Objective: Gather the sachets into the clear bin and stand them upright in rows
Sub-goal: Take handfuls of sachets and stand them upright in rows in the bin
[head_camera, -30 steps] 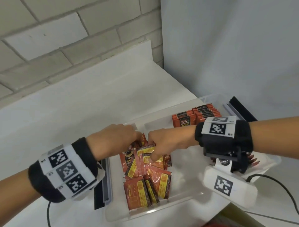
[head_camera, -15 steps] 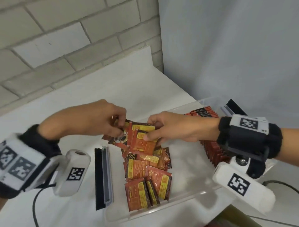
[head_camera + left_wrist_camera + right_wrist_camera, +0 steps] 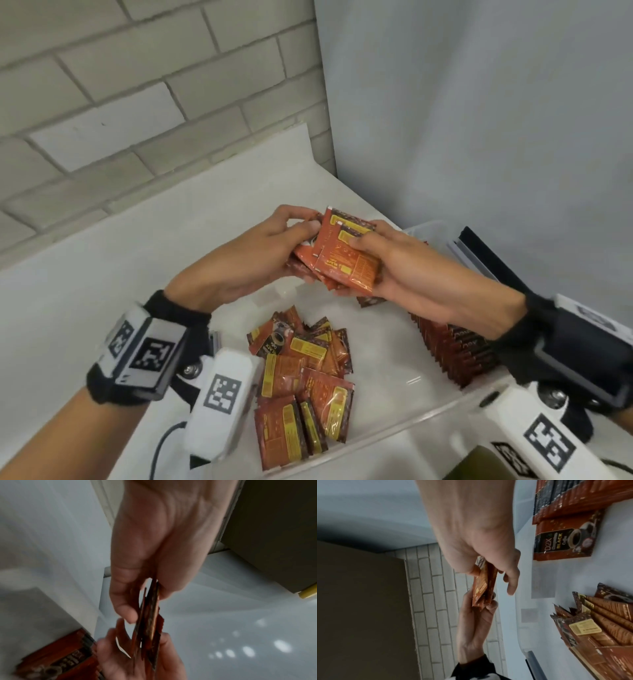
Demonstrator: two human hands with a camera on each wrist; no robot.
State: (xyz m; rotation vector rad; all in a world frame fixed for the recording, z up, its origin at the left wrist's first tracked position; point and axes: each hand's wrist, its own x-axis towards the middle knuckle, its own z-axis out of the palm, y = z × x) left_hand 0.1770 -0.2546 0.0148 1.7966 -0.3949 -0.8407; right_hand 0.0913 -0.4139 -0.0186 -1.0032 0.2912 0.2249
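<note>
Loose sachets (image 3: pixel 301 387) lie flat in a heap at the bin's (image 3: pixel 407 435) near edge. A row (image 3: pixel 452 353) of sachets stands upright along its right wall. Above the bin's far end, the left hand (image 3: pixel 260 253) and right hand (image 3: pixel 407 270) both clamp one stack (image 3: pixel 342 260) of sachets, thumbs on top, fingers beneath. The bin sits at the counter's (image 3: pixel 102 274) right end.

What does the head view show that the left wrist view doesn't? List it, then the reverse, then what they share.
Only the head view: the loose pile of sachets lying flat in the bin, the brick wall, and both wristbands.
Only the left wrist view: the bundle edge-on, and a yellow edge at the right.
Both: the left hand and right hand holding the bundle, and the upright row.
</note>
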